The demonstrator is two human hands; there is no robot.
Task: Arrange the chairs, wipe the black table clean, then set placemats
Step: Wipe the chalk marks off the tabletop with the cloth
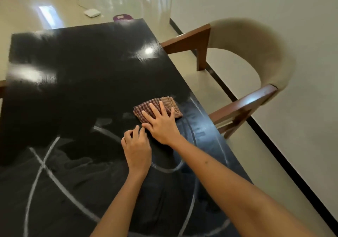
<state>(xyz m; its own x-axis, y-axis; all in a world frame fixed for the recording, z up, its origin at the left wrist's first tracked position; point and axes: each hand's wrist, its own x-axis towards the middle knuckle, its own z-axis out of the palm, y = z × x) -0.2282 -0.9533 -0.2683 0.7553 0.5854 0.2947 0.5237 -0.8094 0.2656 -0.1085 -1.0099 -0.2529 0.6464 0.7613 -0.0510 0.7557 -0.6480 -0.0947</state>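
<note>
A glossy black table (73,72) fills the left and middle of the view, with pale chalky streaks and smears on its near half. A folded brown checked cloth (167,103) lies near the table's right edge. My right hand (161,123) presses flat on the cloth with fingers spread and straight. My left hand (136,145) rests on the table just left of it, fingers curled, holding nothing I can see. A chair (256,53) with a beige curved back and brown wooden arms stands at the table's right side.
A white wall with a black skirting strip runs along the right. Beyond the table's far edge the shiny pale floor holds a white box with a cable (92,12) and a purple object (122,17). A wooden piece (2,88) shows at the table's left edge.
</note>
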